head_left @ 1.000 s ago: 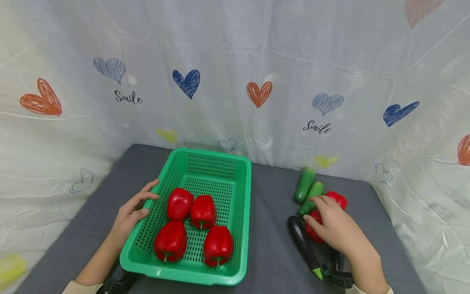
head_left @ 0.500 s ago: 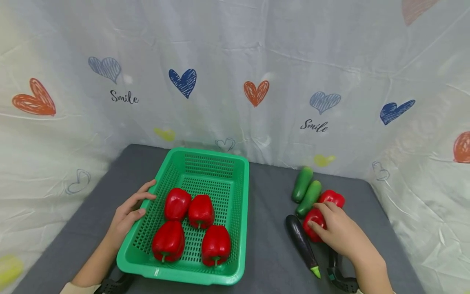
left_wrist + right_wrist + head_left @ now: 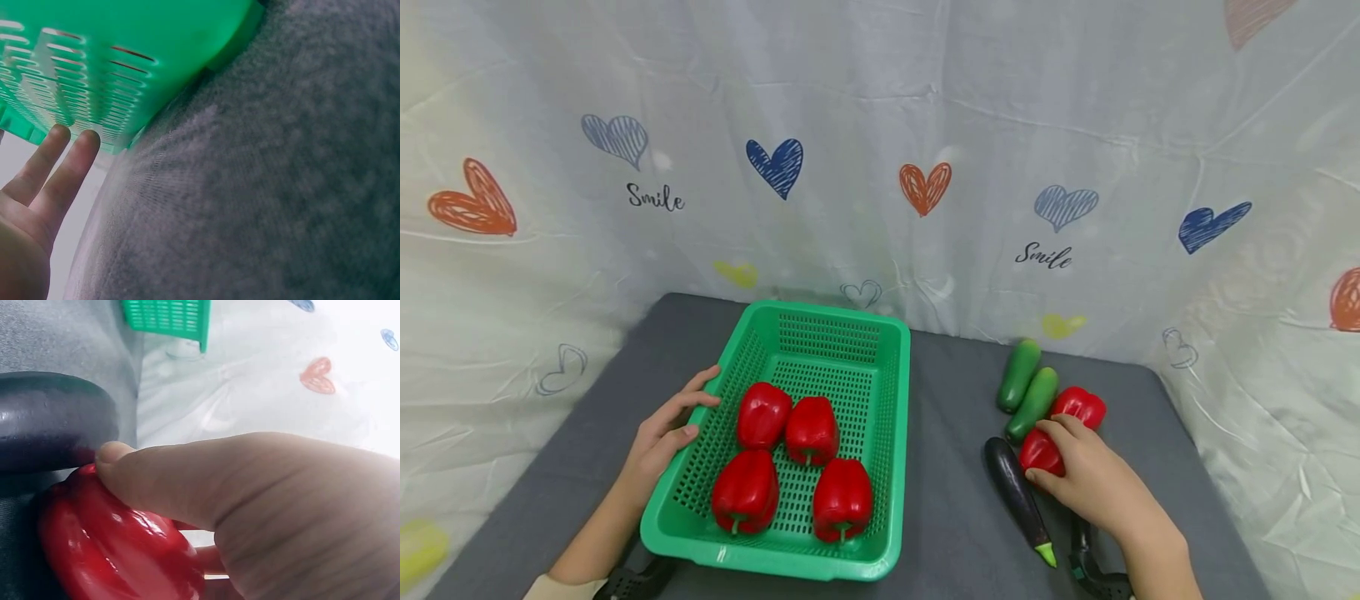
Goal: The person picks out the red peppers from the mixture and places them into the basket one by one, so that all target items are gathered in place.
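Note:
My right hand (image 3: 1097, 475) holds a red bell pepper (image 3: 1040, 452) on the table, thumb on its near side and fingers over the far side. In the right wrist view the thumb presses that pepper (image 3: 119, 550) close beside an eggplant (image 3: 53, 422). Another red bell pepper (image 3: 1081, 406) lies just behind the hand. Over on the left, my left hand (image 3: 658, 437) rests its extended fingers against the side of a green perforated basket (image 3: 904, 442). Several red bell peppers (image 3: 842, 500) sit inside the basket. The left wrist view shows two straight fingers (image 3: 69, 178) at the basket wall.
Two cucumbers (image 3: 1032, 406) lie side by side behind the held pepper. The eggplant (image 3: 1017, 496) lies to its left, green end toward me. A dark object (image 3: 1081, 537) is partly hidden beside my right wrist. A white curtain (image 3: 850, 100) with hearts hangs behind the grey-covered table (image 3: 951, 467).
My right hand has drawn back from over the cucumber and closed its thumb and fingers around the front bell pepper. The left hand and the basket keep their places.

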Demonstrator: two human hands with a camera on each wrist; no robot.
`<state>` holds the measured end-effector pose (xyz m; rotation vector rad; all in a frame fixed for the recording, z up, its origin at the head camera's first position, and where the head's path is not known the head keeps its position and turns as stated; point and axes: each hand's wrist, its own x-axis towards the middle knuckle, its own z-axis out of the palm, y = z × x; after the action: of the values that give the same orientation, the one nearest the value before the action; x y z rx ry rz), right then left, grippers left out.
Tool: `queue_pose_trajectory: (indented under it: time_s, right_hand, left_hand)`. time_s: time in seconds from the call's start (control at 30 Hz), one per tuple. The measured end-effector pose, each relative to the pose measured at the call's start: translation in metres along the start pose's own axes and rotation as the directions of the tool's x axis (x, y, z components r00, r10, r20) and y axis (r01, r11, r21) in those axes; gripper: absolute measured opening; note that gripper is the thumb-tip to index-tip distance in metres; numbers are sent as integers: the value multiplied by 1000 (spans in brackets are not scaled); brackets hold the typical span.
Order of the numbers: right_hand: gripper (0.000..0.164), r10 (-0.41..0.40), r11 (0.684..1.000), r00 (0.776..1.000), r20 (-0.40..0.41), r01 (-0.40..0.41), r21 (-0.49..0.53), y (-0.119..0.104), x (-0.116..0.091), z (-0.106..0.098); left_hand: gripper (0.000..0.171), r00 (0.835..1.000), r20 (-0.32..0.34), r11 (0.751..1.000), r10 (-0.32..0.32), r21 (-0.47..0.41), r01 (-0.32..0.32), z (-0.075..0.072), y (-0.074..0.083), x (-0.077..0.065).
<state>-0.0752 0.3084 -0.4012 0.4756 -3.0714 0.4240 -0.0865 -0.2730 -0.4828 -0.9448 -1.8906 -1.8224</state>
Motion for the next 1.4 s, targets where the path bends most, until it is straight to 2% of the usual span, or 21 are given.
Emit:
queue_pose_trajectory:
  time_s: [0.27, 0.83, 1.03, 1.27, 1.4]
  right_hand:
    - [78, 2, 1000, 1000, 27, -2, -3, -1, 2, 2]
    - [81, -42, 999, 999, 28, 43, -30, -3, 3, 0]
    - [80, -43, 998, 999, 19, 44, -39, -2, 1, 0]
    - [79, -41, 998, 999, 19, 42, -48, -3, 1, 1]
    - [80, -44, 998, 999, 18, 45, -48, -3, 2, 1]
  left_hand:
    - [42, 1000, 1, 1000, -23, 7, 23, -1, 2, 0]
    - [42, 1000, -1, 1000, -18, 8, 18, -1, 1, 0]
    - [42, 1000, 1, 1000, -10, 7, 10, 0, 2, 1]
    - [39, 999, 1, 999, -39, 15, 39, 0, 4, 1]
    - [40, 1000, 4, 1000, -27, 14, 27, -1, 4, 1]
